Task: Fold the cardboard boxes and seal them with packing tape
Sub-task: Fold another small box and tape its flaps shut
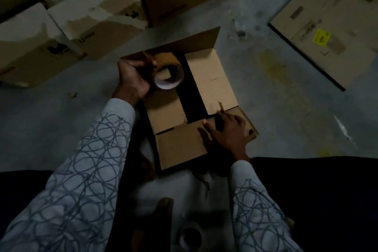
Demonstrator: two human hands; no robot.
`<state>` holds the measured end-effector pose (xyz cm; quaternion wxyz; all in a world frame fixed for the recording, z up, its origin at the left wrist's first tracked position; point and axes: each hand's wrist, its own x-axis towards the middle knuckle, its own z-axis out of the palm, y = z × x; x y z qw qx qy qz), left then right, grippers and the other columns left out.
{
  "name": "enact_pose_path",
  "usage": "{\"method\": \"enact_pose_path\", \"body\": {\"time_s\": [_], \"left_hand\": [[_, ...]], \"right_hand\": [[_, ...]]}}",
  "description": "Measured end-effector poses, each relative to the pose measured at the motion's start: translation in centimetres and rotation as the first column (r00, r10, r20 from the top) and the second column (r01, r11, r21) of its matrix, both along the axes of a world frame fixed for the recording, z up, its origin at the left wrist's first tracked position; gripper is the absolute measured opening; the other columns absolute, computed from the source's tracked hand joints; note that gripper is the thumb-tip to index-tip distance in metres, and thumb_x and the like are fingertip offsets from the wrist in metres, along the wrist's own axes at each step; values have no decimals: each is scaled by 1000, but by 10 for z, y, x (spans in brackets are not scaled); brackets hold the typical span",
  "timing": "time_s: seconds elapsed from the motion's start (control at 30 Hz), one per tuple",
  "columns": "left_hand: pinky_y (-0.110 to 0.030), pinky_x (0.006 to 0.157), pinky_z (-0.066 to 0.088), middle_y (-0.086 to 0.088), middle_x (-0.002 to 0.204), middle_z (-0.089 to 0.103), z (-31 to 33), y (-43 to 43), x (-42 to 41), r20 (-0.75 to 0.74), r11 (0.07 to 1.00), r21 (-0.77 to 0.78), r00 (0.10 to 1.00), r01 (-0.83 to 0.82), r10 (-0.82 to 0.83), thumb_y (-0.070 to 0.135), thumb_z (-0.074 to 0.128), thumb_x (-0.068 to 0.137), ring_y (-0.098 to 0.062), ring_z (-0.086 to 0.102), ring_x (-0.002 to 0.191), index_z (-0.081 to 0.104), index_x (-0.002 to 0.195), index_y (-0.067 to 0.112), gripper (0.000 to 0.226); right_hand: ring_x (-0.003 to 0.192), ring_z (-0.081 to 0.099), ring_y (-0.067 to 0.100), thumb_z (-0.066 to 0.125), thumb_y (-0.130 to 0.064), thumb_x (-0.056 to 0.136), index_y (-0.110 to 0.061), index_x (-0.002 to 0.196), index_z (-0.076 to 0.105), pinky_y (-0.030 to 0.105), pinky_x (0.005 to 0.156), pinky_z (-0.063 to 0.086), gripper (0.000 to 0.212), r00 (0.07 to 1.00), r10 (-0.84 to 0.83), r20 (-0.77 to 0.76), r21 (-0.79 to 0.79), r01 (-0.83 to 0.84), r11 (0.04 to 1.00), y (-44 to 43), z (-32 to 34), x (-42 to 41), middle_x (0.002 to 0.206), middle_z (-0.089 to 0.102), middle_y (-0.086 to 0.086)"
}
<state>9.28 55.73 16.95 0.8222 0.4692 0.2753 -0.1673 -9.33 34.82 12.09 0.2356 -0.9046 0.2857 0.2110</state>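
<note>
Left fingers (143, 61) grip tape roll (166, 59); right hand (229, 131) presses flap (180, 145).

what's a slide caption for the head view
Left hand holds tape roll over half-folded cardboard box; right hand rests on near flap

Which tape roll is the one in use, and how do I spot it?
Find the open cardboard box in the middle of the floor, flaps partly folded. Over its far left corner the left hand grips a brown tape roll. Unlike the dim roll-like shape near the bottom edge, it is held up with its hollow core facing the camera.
</note>
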Motion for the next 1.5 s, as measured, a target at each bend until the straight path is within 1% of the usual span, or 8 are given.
{"method": "enact_pose_path", "body": {"time_s": [0.2, 0.33, 0.53, 0.73, 0.87, 1.03, 1.17, 1.5], "left_hand": [[-32, 78, 50, -14, 62, 63, -19, -5, -24, -107, 994, 108, 994, 18, -6, 1, 43, 76, -25, 60, 61, 64, 68, 1, 23], [-26, 64, 55, -7, 56, 66, 6, -9, -18, 62, 940, 237, 962, 246, -267, -9, 39, 86, -17, 65, 55, 69, 52, 8, 48], [-11, 67, 49, 22, 55, 66, 26, 3, 17, 169, 759, 561, 852, 331, -496, -23, 40, 83, 9, 63, 60, 62, 75, 12, 43], [-17, 71, 50, 11, 55, 65, 2, 15, 25, -3, 655, 678, 892, 334, -453, -20, 44, 84, 3, 62, 59, 72, 91, -12, 30], [-22, 74, 49, -8, 90, 72, 2, 22, 27, -273, 555, 609, 806, 567, -525, 3, 54, 81, -18, 63, 76, 71, 58, 13, 30], [-27, 50, 48, -13, 77, 51, -18, 7, -18, -566, 540, 421, 676, 729, -472, 15, 61, 61, -27, 49, 63, 56, 68, 10, 10], [-46, 75, 46, -28, 83, 47, -108, 30, -17, -501, 590, 411, 713, 695, -491, 33, 67, 8, -32, 48, 76, 36, 55, 9, 61], [-36, 84, 55, -15, 103, 71, 25, 5, -101, -369, 540, 600, 803, 591, -469, 28, 71, 58, -32, 65, 95, 73, 89, 7, 37]], "right_hand": [[138, 38, 27, 65, -43, 90, -14, 143, 49, 39, 110, 32, 63, 693, -626, 359, 43, 657, 752, -16, 21, -3, 154, 38, 6], [97, 39, -34, 61, -34, 97, -6, 148, 42, -10, 79, 32, 60, 467, -736, 490, 426, 609, 669, -7, 37, 16, 156, 31, 7], [137, 43, 12, 48, -76, 86, -41, 156, 12, 51, 110, 40, 87, 855, -351, 381, 361, 212, 908, 19, 35, 34, 163, 3, -24], [149, 15, 24, 56, -36, 100, -18, 159, 6, 19, 103, 6, 79, 968, 251, 17, 217, -249, 944, 11, -6, 21, 165, 7, 3], [149, 15, 32, 53, -65, 92, -33, 158, 7, 38, 120, 11, 87, 991, 128, 32, 146, -131, 981, -10, -64, 10, 162, 11, -9], [151, 11, 24, 54, -26, 102, -16, 158, -1, 15, 99, 3, 79, 976, 212, -41, 297, -191, 935, 35, 80, 37, 166, 8, 8], [150, 15, 22, 55, -29, 101, -18, 158, 5, 7, 96, 3, 77, 978, 206, -29, 288, -190, 939, 21, 37, 32, 166, 9, 5], [126, 55, 32, 40, -84, 69, -73, 126, 30, 53, 106, 40, 59, 981, -99, 165, 219, 62, 974, 15, 7, -21, 138, 58, -6]]}}
